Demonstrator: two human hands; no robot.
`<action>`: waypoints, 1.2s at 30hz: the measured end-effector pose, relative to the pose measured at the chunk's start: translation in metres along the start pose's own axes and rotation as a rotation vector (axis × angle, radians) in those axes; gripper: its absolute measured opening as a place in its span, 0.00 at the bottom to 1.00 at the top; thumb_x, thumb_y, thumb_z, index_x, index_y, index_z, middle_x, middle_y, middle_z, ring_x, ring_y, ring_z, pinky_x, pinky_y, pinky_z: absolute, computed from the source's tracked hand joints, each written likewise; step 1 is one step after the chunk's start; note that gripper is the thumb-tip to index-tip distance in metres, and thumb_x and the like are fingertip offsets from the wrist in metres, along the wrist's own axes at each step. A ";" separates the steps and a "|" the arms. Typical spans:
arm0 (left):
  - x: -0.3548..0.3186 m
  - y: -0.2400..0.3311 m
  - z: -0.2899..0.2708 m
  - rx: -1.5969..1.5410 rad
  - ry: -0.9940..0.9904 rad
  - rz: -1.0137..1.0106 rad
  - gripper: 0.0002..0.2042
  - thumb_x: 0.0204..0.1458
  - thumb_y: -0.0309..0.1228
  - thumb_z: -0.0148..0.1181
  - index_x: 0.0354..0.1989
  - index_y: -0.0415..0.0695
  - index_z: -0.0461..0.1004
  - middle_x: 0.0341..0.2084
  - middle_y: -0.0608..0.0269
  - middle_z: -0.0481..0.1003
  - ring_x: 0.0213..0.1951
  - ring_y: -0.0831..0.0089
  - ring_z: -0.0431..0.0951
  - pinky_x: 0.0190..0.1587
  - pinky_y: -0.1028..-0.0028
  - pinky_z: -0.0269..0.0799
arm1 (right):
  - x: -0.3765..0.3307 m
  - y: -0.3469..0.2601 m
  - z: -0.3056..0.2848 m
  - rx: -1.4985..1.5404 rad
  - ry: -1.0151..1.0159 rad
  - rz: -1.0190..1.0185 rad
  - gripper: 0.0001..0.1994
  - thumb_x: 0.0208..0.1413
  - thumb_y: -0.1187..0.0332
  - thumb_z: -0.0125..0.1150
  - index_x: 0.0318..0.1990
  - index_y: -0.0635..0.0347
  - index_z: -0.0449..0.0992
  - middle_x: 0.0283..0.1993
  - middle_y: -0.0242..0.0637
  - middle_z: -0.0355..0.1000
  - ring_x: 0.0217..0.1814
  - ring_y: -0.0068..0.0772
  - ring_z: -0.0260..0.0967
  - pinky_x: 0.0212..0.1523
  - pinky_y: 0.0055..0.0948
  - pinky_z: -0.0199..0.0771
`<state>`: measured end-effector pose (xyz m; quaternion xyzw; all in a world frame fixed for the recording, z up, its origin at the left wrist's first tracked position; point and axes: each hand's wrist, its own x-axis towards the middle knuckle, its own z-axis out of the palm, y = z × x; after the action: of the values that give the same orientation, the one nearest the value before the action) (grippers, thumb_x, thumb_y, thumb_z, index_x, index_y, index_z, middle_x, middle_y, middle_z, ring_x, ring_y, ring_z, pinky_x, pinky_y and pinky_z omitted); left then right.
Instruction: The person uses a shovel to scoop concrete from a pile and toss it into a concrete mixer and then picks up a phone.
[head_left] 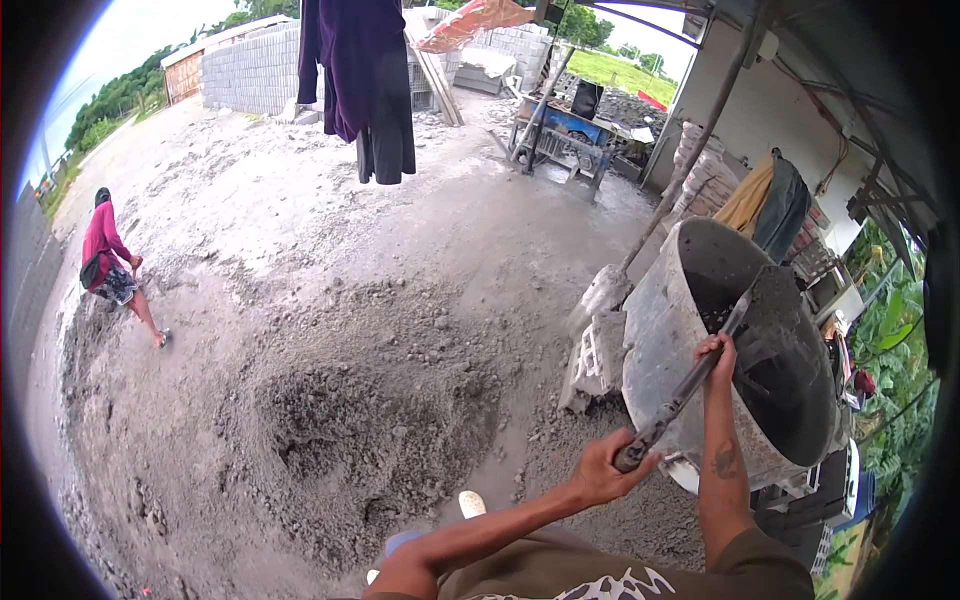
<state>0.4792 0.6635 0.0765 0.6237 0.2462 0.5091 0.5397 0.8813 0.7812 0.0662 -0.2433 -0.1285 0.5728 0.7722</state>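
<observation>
up at the right side, the shovel [700,365] slants from low left to high right, and its blade end goes over the rim into the big grey mixer drum [740,350]. the long handle runs the same slanted way. the right hand [716,350] is wrapped tight round the handle high up, right by the drum's mouth, so it is the nearer one to the drum. the left hand [605,468] is closed round the handle's low end, further back toward the body. the blade looks dark and may hold some grit, but it is hard to see. a heap of grey sand and gravel [370,420] lies on the ground to the left, well apart from the drum. far off at the left a person in a red top [105,250] walks.
</observation>
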 end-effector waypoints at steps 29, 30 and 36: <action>-0.492 -0.155 -0.217 -0.487 1.702 -0.440 0.25 0.63 0.50 0.44 0.20 0.41 0.66 0.11 0.61 0.66 0.12 0.71 0.67 0.16 0.71 0.63 | -0.132 0.609 0.112 -0.699 0.011 0.801 0.17 0.52 0.59 0.67 0.20 0.48 0.64 0.16 0.25 0.62 0.19 0.24 0.62 0.25 0.32 0.65; -0.544 -0.155 -0.226 -0.501 1.797 -0.497 0.26 0.63 0.51 0.41 0.20 0.43 0.65 0.10 0.61 0.65 0.11 0.72 0.67 0.16 0.71 0.63 | -0.167 0.676 0.073 -0.733 0.076 0.883 0.18 0.52 0.60 0.67 0.19 0.47 0.63 0.16 0.24 0.61 0.18 0.23 0.61 0.24 0.31 0.64; -0.921 -0.073 -0.129 -0.154 2.548 -0.800 0.28 0.60 0.58 0.46 0.21 0.44 0.65 0.10 0.64 0.62 0.10 0.73 0.61 0.12 0.75 0.59 | -0.589 0.943 -0.187 -0.834 0.402 1.636 0.15 0.48 0.63 0.66 0.21 0.48 0.63 0.18 0.28 0.60 0.19 0.30 0.61 0.28 0.40 0.71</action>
<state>0.0486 -0.0491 -0.3440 -0.4295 0.7098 0.5526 0.0797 0.0124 0.3935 -0.5383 -0.6095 0.0231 0.7924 -0.0120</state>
